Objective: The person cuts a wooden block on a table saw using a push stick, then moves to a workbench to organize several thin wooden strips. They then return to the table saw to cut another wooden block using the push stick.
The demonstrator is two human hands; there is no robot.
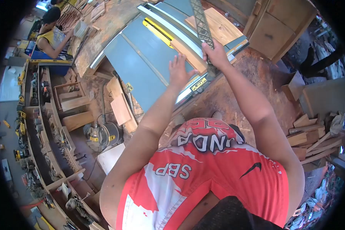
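Observation:
A table saw (138, 84) with a grey top stands in front of me. A narrow wooden board (188, 55) lies lengthwise against the left side of its long metal fence (180, 32), behind it a yellow blade insert (157, 31). My left hand (179, 72) rests on the saw top with its fingers spread, fingertips and thumb at the board's left edge. Over the fence near the board's close end, my right hand (215, 55) is closed, its fingers curled toward the board; their undersides are hidden. A dark lattice-patterned strip (201, 23) runs down to my right hand.
A wide wooden panel (218, 26) lies on the saw's right side. At the upper left, a person (50, 38) in yellow sits working. A shop vacuum (105, 135) stands on the left floor, beside long shelves of tools (42, 126). Wood offcuts (310, 134) are piled at right.

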